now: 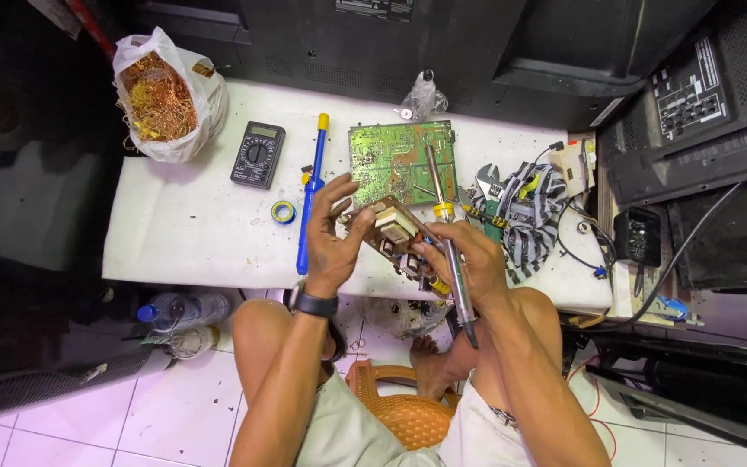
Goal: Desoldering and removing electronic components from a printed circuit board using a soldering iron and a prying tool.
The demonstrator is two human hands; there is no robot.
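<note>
Both hands raised together above bare knees, forearms converging from below.

Left hand (332, 235): fingers spread and curled, thumb up, gripping from the left side; dark band at the wrist. Right hand (469, 258): fingers folded in a closed grasp, knuckles upward, wrist bent slightly inward. Fingertips of the two hands near, not touching.

Wore a black watch (315, 304) on the left wrist, pale shorts (339, 428) just below the watch, no sleeves, no shoes; showed a dark tattoo (503, 417) right of the shorts.
</note>
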